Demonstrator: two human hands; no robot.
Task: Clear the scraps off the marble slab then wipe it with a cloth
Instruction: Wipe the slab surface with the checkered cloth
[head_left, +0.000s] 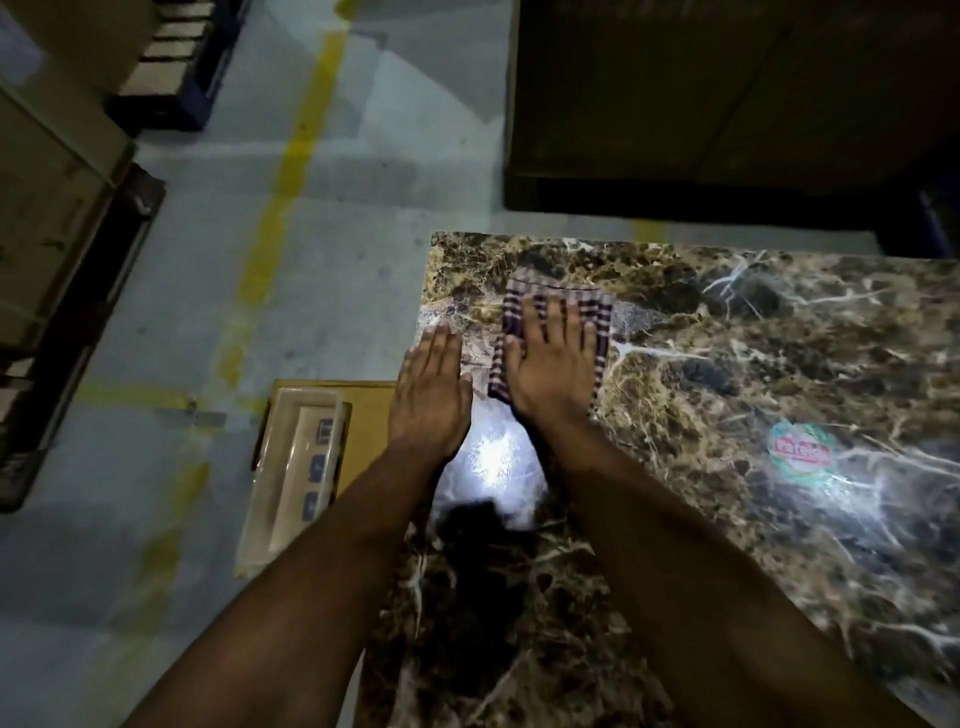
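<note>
Right hand: my right hand (556, 358) lies flat on the checked cloth (550, 332), fingers straight and spread, palm pressing it down onto the stone.
Left hand: my left hand (430, 389) is flat too, fingers straight and together, resting on the slab's left edge just beside the cloth; it holds nothing.
Cloth: purple-and-white checks, bunched under my right palm, its far edge showing past my fingertips, near the slab's far left corner.
Marble slab: the brown marble slab (727, 364) with white veins fills the right and lower part of my view; its polished top throws back a bright glare spot (493, 457) between my 2 wrists.
Sticker: 1 round green-and-red sticker (802, 452) sits on the slab to the right of my right forearm; I cannot read its print.
Scraps: I cannot make out any loose bits on the stone in this dim light.
Floor: a grey concrete floor (337, 208) with yellow painted lines (291, 171) lies to the left.
Carton: a flat cardboard box (306, 467) lies on the floor against the slab's left side, partly under my left forearm.
Surroundings: stacked cartons on a pallet (57, 249) stand at the left, and a large dark crate (727, 104) beyond the slab.
</note>
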